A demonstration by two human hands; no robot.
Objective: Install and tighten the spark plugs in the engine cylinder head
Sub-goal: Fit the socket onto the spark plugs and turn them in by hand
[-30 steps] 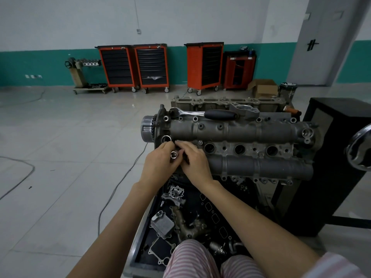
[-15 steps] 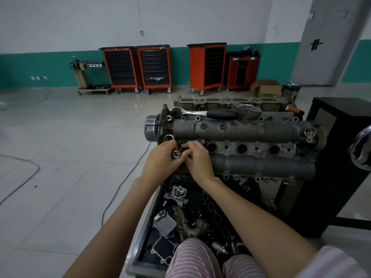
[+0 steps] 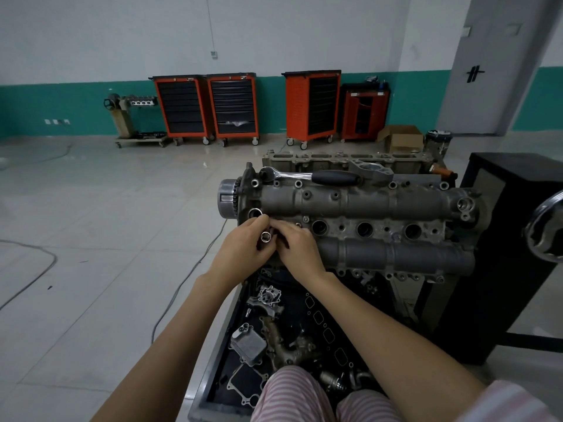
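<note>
Just left of the frame's centre, the left hand [image 3: 243,248] curls round a shiny socket [image 3: 265,237] at the leftmost plug hole of the cylinder head [image 3: 359,205]. The right hand [image 3: 300,249] pinches beside it; whether a spark plug is there is hidden. Probably hand-starting a plug. Next, fetch the ratchet [image 3: 307,175] lying above.

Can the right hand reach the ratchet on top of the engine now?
Probably yes: the ratchet lies uncovered on the cylinder head, but the right hand now pinches the socket.
</note>
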